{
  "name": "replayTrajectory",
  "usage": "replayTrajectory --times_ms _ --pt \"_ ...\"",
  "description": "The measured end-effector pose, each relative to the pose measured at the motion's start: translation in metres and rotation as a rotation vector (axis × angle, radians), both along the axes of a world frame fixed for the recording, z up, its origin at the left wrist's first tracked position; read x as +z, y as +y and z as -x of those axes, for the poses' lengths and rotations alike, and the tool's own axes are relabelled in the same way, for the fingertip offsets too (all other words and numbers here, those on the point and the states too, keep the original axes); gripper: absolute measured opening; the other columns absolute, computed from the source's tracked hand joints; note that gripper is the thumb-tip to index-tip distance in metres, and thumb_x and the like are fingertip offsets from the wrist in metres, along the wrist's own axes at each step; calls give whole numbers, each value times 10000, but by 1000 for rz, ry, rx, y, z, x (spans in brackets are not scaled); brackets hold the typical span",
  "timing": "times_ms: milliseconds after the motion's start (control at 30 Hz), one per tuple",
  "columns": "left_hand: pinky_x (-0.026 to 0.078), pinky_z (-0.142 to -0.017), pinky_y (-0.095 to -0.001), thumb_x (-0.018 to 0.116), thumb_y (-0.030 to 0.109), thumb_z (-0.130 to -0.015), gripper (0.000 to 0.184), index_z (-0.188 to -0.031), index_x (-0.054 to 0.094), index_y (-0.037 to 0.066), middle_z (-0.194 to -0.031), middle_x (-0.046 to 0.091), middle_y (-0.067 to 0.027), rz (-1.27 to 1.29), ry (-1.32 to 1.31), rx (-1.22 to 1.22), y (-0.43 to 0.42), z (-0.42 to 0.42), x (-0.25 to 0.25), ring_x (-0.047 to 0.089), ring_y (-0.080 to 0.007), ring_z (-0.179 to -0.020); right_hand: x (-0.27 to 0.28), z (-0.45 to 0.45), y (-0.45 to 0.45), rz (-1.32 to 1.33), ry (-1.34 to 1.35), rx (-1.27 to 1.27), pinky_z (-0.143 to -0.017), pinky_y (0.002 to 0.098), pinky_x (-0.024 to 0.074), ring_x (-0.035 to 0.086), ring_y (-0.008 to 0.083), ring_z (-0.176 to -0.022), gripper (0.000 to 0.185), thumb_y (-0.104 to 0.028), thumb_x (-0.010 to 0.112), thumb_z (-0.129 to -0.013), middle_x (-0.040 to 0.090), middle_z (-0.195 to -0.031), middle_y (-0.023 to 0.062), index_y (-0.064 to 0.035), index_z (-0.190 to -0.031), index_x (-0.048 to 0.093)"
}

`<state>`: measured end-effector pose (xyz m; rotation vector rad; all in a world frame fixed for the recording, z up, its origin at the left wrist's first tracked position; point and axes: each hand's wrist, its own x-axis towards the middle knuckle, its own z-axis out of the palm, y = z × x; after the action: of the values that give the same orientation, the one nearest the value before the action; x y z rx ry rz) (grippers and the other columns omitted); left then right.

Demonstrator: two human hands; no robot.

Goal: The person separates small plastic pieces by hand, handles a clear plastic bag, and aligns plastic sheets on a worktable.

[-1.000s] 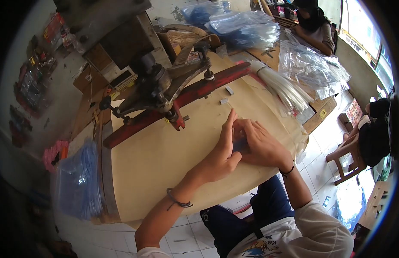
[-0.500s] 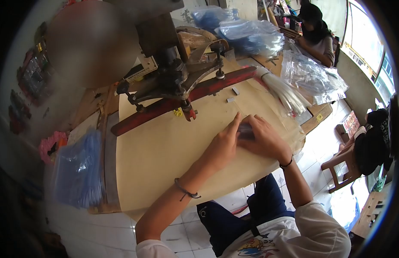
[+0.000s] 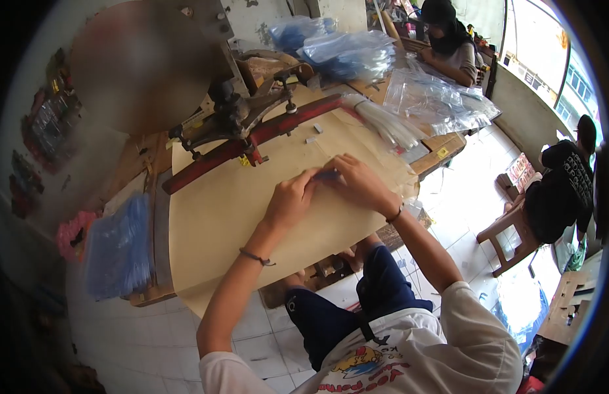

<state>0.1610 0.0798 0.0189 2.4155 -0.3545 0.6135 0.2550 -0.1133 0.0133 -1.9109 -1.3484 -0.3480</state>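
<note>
My left hand (image 3: 291,199) and my right hand (image 3: 358,182) meet above the brown paper sheet (image 3: 219,230) that covers the table. A small bluish item (image 3: 326,175) shows between them, pinched in the curled fingers of both; its shape is mostly hidden. Beyond the hands, two small grey blocks (image 3: 310,140) lie on the paper. The long red bar (image 3: 278,128) of a press stands over the sheet, in front of the hands and touching neither.
Blue plastic bags (image 3: 120,249) are stacked at the left edge. Clear strips (image 3: 386,125) and more plastic bags (image 3: 350,52) lie at the back right. One person (image 3: 449,43) sits behind them; another (image 3: 560,184) sits on a stool at the right.
The view has shifted, with the table edge and my legs showing more. Both hands stay together around the bluish item, their fingers now more curled.
</note>
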Motion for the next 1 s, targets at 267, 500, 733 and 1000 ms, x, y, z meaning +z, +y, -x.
replayTrajectory --times_ms 267,500,733,1000 --pt "244 -1195 -586 645 187 -922 569 -1451 492 46 -1563 410 -186 -377 52 229 -48 114 -34 394 -389 -1429 -6 -21 -137 -253 140 -437 -828 358 552 700 251 -952 232 -55 736 -894 687 -1054 119 -34 -1097 625" --pt "222 -1148 -698 678 285 -911 580 -1437 529 91 -1530 415 -253 81 316 386 -127 186 -188 355 -469 -1428 -19 -76 -225 -153 209 -622 -773 374 561 714 262 -911 236 -9 652 -918 698 -992 142 -31 -1146 598" --pt "172 -1186 -659 654 389 -917 421 -1255 687 140 -1479 520 -199 3 616 567 -138 253 -262 372 -409 -1444 -1 -98 -218 63 33 -700 -841 418 530 691 334 -971 230 -116 690 -907 714 -1042 167 -16 -1109 649" --pt "198 -1179 -645 669 384 -890 357 -1131 740 131 -1372 635 -138 32 530 600 -121 235 -284 473 -359 -1385 -2 -98 -217 226 -194 -756 -882 433 545 672 327 -1027 269 -109 679 -878 706 -1083 128 -42 -1138 655"
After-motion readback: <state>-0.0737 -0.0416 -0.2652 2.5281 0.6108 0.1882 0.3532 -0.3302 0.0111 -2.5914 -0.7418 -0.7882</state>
